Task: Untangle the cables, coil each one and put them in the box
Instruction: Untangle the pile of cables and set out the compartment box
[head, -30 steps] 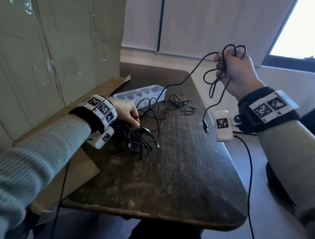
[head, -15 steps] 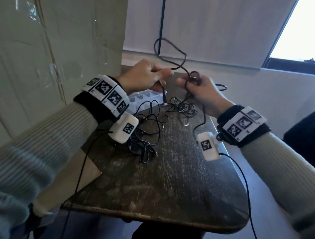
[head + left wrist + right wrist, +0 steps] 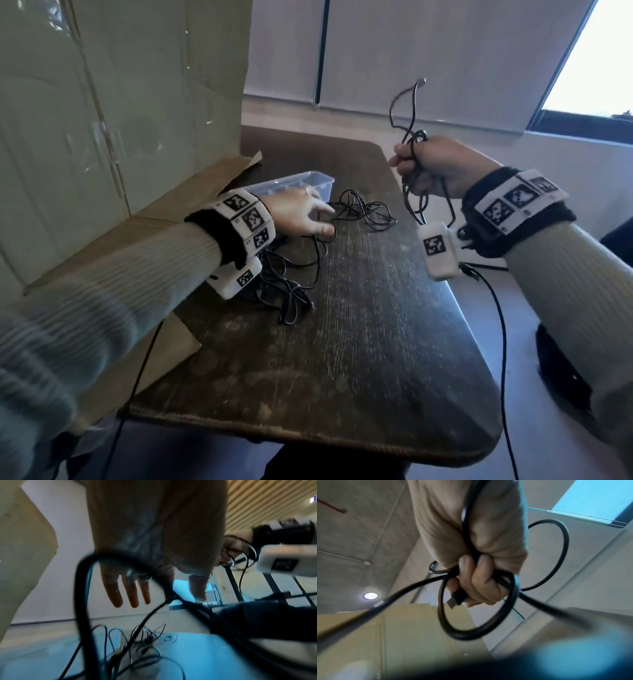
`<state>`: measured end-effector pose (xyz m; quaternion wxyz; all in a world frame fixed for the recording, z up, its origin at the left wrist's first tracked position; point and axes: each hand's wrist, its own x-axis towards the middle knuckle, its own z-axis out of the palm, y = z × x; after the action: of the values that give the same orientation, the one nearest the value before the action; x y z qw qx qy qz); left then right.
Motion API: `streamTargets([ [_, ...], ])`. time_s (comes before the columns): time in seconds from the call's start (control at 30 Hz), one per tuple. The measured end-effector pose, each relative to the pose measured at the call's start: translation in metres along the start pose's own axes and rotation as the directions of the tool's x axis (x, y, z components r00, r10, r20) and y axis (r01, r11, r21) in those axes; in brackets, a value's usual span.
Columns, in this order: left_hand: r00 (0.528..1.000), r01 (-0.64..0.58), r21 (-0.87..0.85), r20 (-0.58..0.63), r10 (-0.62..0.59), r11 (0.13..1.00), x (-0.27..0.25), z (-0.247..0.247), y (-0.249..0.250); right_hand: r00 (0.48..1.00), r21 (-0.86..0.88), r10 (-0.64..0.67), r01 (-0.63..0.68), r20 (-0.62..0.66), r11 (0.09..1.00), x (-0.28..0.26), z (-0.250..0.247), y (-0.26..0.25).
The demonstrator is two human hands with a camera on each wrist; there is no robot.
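Observation:
My right hand point(image 3: 409, 168) is raised over the table's right side and grips a coiled black cable point(image 3: 416, 137). One end sticks up above the fist and loops hang below it. In the right wrist view the fingers point(image 3: 479, 580) curl round the coil point(image 3: 476, 631), with a plug point(image 3: 455, 599) poking out. My left hand point(image 3: 322, 219) lies low over the tangle of black cables point(image 3: 363, 210), fingers straight point(image 3: 130, 591) and holding nothing. A clear plastic box point(image 3: 298, 180) with compartments sits just behind that hand. More tangled cable point(image 3: 289, 294) lies under my left wrist.
A tall cardboard carton point(image 3: 120, 102) stands along the left, with a flap point(image 3: 102, 246) lying over the table's left edge. The dark wooden table point(image 3: 342, 359) runs toward me. A thin sensor lead point(image 3: 501, 335) hangs from my right wrist past the table's right edge.
My left hand has let go of the cable and dropped to the tangle on the table. My right hand has moved right with the coil, whose free end now stands up.

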<state>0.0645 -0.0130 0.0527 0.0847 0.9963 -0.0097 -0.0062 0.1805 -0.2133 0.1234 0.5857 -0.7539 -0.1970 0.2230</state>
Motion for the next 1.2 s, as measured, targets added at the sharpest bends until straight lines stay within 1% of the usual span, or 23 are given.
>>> streamTargets([
  [0.07,0.985,-0.012,0.053,0.173,0.003,0.998,0.005,0.013,0.001,0.993,0.029,0.114,-0.115,0.037,0.993,0.014,0.000,0.014],
  [0.13,0.934,0.018,0.091,0.353,-0.049,0.996,0.009,0.020,0.000,0.981,0.040,0.182,-0.185,0.063,0.982,0.026,0.006,0.030],
  [0.2,0.893,0.074,0.148,0.430,-0.131,0.986,0.012,0.022,-0.004,0.971,0.014,0.229,-0.231,0.070,0.973,0.036,0.016,0.043],
  [0.23,0.890,0.099,0.172,0.425,-0.165,0.980,0.012,0.022,-0.006,0.968,-0.049,0.244,-0.241,0.054,0.969,0.044,0.019,0.050],
  [0.27,0.893,0.118,0.189,0.410,-0.188,0.975,0.011,0.020,-0.006,0.971,-0.192,0.237,-0.228,0.030,0.955,0.049,0.023,0.057],
  [0.3,0.893,0.128,0.199,0.404,-0.200,0.972,0.010,0.019,-0.008,0.979,-0.414,0.202,-0.178,0.015,0.893,0.057,0.025,0.065],
  [0.33,0.891,0.123,0.210,0.407,-0.201,0.970,0.009,0.017,-0.007,0.985,-0.620,0.169,-0.114,0.032,0.777,0.062,0.028,0.073],
  [0.4,0.888,0.115,0.226,0.413,-0.202,0.967,0.008,0.014,-0.009,0.983,-0.844,0.150,0.010,0.107,0.536,0.069,0.032,0.084],
  [0.43,0.887,0.115,0.222,0.417,-0.201,0.968,0.007,0.014,-0.010,0.980,-0.891,0.147,0.051,0.131,0.452,0.067,0.035,0.085],
  [0.47,0.886,0.115,0.208,0.420,-0.195,0.971,0.007,0.013,-0.012,0.978,-0.912,0.148,0.075,0.146,0.404,0.064,0.038,0.083],
  [0.57,0.883,0.121,0.146,0.436,-0.174,0.982,0.006,0.012,-0.015,0.962,-0.929,0.211,0.086,0.171,0.360,0.059,0.033,0.066],
  [0.67,0.887,0.143,0.101,0.429,-0.173,0.985,0.004,0.010,-0.016,0.946,-0.924,0.278,0.053,0.168,0.379,0.039,0.016,0.036],
  [0.7,0.885,0.150,0.085,0.432,-0.173,0.985,0.004,0.009,-0.016,0.940,-0.937,0.289,0.076,0.181,0.340,0.033,0.010,0.031],
  [0.77,0.881,0.152,0.062,0.443,-0.164,0.986,0.005,0.007,-0.015,0.928,-0.966,0.297,0.169,0.223,0.197,0.018,0.003,0.030],
  [0.8,0.881,0.148,0.056,0.447,-0.158,0.987,0.005,0.007,-0.015,0.925,-0.965,0.289,0.211,0.248,0.153,0.014,0.001,0.033],
  [0.83,0.881,0.144,0.055,0.448,-0.153,0.988,0.005,0.007,-0.015,0.931,-0.961,0.255,0.227,0.262,0.158,0.014,-0.004,0.037],
  [0.87,0.881,0.143,0.060,0.447,-0.154,0.988,0.005,0.007,-0.015,0.945,-0.947,0.181,0.230,0.272,0.226,0.018,-0.010,0.038],
  [0.93,0.883,0.151,0.070,0.440,-0.166,0.986,0.004,0.009,-0.015,0.978,-0.870,-0.049,0.203,0.203,0.449,0.037,-0.024,0.039],
  [0.97,0.883,0.157,0.072,0.436,-0.172,0.985,0.004,0.010,-0.016,0.984,-0.822,-0.123,0.178,0.131,0.540,0.050,-0.031,0.039],
  [1.0,0.884,0.163,0.074,0.431,-0.179,0.984,0.004,0.010,-0.016,0.986,-0.785,-0.148,0.150,0.075,0.601,0.062,-0.036,0.039],
  [1.03,0.886,0.171,0.075,0.425,-0.186,0.982,0.003,0.010,-0.015,0.989,-0.769,-0.138,0.126,0.050,0.627,0.075,-0.039,0.041],
  [1.07,0.888,0.178,0.076,0.418,-0.194,0.981,0.003,0.009,-0.015,0.992,-0.775,-0.117,0.114,0.052,0.621,0.085,-0.038,0.043],
  [1.2,0.892,0.184,0.090,0.403,-0.205,0.979,0.002,0.005,-0.016,0.989,-0.849,-0.059,0.146,0.134,0.507,0.126,-0.016,0.059],
])
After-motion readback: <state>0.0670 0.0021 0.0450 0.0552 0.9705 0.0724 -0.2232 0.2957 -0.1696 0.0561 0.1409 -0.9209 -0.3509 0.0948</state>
